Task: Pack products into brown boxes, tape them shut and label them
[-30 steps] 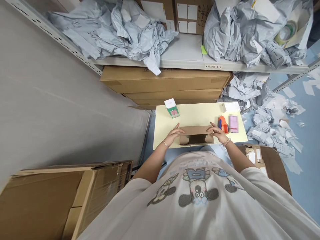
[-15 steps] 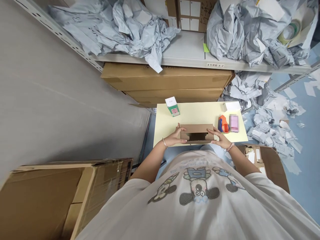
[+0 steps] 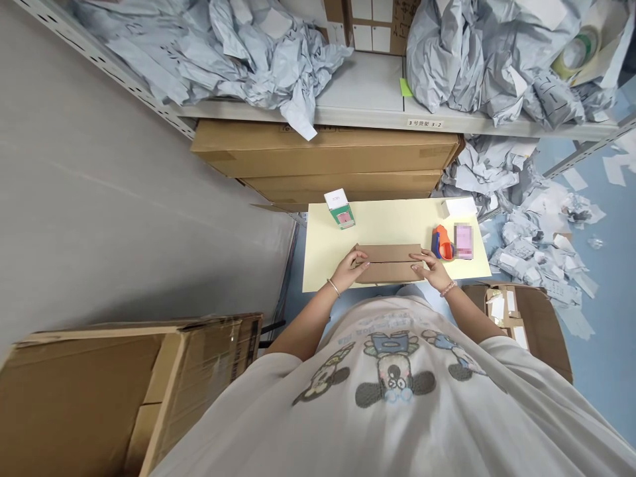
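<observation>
A small brown cardboard box (image 3: 389,271) lies at the near edge of the pale yellow table top (image 3: 322,248), its two long top flaps folded down so that they meet along a thin dark seam. My left hand (image 3: 348,268) grips the box's left end, fingers on the flaps. At the opposite end my right hand (image 3: 431,269) holds it the same way, thumb and fingers either side of the seam. Just right of that hand stands an orange and blue tape dispenser (image 3: 443,244). The inside of the box is hidden.
A green and white carton (image 3: 340,211) stands at the back left of the table. On the right are a blurred pink item (image 3: 464,241) and a white box (image 3: 459,207). Large cartons (image 3: 322,156) sit behind, under a shelf (image 3: 365,86) with grey plastic bags.
The flaps, which stood apart over a dark opening, have come down and the box top is closed over. Both hands have stayed at the box's ends, fingers now on the flaps.
</observation>
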A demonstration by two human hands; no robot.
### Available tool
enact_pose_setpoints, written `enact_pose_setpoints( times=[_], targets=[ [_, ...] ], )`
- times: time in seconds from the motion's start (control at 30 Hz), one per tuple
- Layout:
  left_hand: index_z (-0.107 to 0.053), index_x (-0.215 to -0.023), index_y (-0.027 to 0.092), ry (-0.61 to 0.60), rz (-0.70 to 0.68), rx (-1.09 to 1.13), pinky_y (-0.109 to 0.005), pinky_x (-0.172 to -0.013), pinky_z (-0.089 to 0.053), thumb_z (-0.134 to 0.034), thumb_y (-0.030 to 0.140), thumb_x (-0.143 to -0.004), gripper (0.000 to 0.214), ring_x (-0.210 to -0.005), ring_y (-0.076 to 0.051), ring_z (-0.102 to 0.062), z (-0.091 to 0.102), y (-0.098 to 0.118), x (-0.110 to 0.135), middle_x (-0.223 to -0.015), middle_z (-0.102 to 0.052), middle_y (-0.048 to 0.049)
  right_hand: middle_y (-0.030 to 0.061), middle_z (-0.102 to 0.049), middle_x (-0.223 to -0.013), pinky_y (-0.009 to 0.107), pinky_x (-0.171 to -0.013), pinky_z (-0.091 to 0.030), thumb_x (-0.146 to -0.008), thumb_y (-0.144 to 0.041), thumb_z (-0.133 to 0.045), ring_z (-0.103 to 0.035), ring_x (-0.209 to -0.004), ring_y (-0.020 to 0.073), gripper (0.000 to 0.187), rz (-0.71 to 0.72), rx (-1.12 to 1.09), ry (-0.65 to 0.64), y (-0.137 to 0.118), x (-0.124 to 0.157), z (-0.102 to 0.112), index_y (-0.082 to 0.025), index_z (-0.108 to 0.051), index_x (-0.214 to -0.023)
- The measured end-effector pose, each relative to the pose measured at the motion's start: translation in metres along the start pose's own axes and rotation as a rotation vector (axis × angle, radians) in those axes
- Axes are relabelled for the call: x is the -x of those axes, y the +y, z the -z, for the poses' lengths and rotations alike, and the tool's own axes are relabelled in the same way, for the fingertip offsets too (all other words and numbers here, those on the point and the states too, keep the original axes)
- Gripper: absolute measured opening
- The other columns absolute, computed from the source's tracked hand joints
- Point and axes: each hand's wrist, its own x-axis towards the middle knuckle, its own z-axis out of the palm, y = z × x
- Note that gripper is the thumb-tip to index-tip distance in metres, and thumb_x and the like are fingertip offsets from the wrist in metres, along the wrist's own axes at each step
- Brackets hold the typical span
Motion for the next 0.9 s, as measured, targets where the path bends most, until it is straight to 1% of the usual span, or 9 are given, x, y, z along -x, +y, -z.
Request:
enact_pose_setpoints(
  times=[0.1,0.17,0.37,0.57,0.63,0.7,0.8,0.87,0.9],
  targets=[
    [-0.066,-0.096,0.022,0.067,0.006,-0.020,-0.039,-0.112,-0.041,-0.078,0.044,-0.078,0.031,-0.119,-0.027,-0.061,-0.007,-0.004,0.004,-0.109,-0.070,-0.0056,0.0102,-0.066,-0.134,0.047,-0.124,-0.028,-0.076,-0.063,-0.078,-0.036,-0.149,0.0286,0.054,0.006,-0.016,0.017,0.004,0.000,-0.004,-0.029,-0.078,-0.117],
    [-0.065,-0.097,0.022,0.093,0.013,-0.025,-0.039,-0.112,-0.041,-0.077,0.044,-0.078,0.031,-0.117,-0.026,-0.061,-0.011,-0.007,0.006,-0.108,-0.070,-0.0050,0.0104,-0.065,-0.134,0.046,-0.125,-0.027,-0.076,-0.063,-0.078,-0.037,-0.148,0.0285,0.054,0.007,-0.022,0.024,0.005,0.000,-0.005,-0.029,-0.077,-0.118],
    [-0.065,-0.096,0.023,0.149,0.011,0.033,-0.044,-0.118,-0.035,-0.070,0.049,-0.084,0.029,-0.130,-0.029,-0.055,-0.021,-0.011,0.007,-0.113,-0.069,-0.0086,0.0105,-0.066,-0.131,0.048,-0.124,-0.028,-0.076,-0.063,-0.077,-0.040,-0.146,0.0299,0.050,0.002,-0.023,0.061,0.006,-0.002,-0.007,-0.029,-0.078,-0.112],
    [-0.063,-0.090,0.024,0.245,-0.055,0.009,-0.046,-0.123,-0.028,-0.063,0.053,-0.090,0.029,-0.144,-0.029,-0.043,-0.029,-0.011,0.005,-0.114,-0.068,-0.0088,0.0088,-0.070,-0.126,0.052,-0.124,-0.027,-0.089,-0.061,-0.064,-0.040,-0.146,0.0289,0.042,0.078,0.042,0.119,0.002,0.004,-0.017,-0.029,-0.075,-0.114],
    [-0.063,-0.089,0.024,0.246,-0.068,-0.006,-0.047,-0.124,-0.026,-0.064,0.054,-0.089,0.030,-0.145,-0.030,-0.042,-0.028,-0.011,0.005,-0.111,-0.068,-0.0085,0.0088,-0.069,-0.128,0.050,-0.124,-0.029,-0.092,-0.059,-0.059,-0.040,-0.146,0.0280,0.041,0.126,0.074,0.120,0.002,0.005,-0.017,-0.029,-0.073,-0.116],
    [-0.063,-0.088,0.024,0.241,-0.074,-0.012,-0.047,-0.124,-0.025,-0.065,0.055,-0.088,0.031,-0.145,-0.031,-0.042,-0.027,-0.011,0.005,-0.106,-0.068,-0.0085,0.0100,-0.065,-0.133,0.047,-0.122,-0.032,-0.096,-0.057,-0.051,-0.043,-0.144,0.0272,0.043,0.147,0.101,0.179,0.008,0.002,-0.010,-0.027,-0.070,-0.119],
    [-0.064,-0.087,0.024,0.244,-0.068,-0.013,-0.047,-0.124,-0.026,-0.066,0.055,-0.088,0.031,-0.146,-0.031,-0.042,-0.026,-0.009,0.005,-0.103,-0.068,-0.0082,0.0162,-0.062,-0.133,0.050,-0.115,-0.039,-0.097,-0.054,-0.043,-0.052,-0.132,0.0299,0.046,0.013,0.165,0.407,0.029,-0.013,0.009,-0.021,-0.064,-0.121],
    [-0.064,-0.087,0.024,0.253,-0.065,-0.007,-0.047,-0.124,-0.026,-0.067,0.054,-0.088,0.029,-0.146,-0.031,-0.041,-0.026,-0.008,0.005,-0.103,-0.069,-0.0074,0.0213,-0.062,-0.127,0.054,-0.112,-0.041,-0.091,-0.052,-0.052,-0.053,-0.128,0.0340,0.045,-0.144,0.248,0.491,0.047,-0.029,0.025,-0.016,-0.062,-0.116],
    [-0.064,-0.086,0.025,0.256,-0.067,-0.001,-0.046,-0.124,-0.026,-0.067,0.053,-0.088,0.028,-0.146,-0.031,-0.041,-0.027,-0.008,0.005,-0.102,-0.069,-0.0071,0.0232,-0.062,-0.124,0.055,-0.111,-0.041,-0.085,-0.050,-0.059,-0.053,-0.127,0.0361,0.044,-0.213,0.287,0.494,0.056,-0.038,0.031,-0.015,-0.062,-0.112]
  ],
)
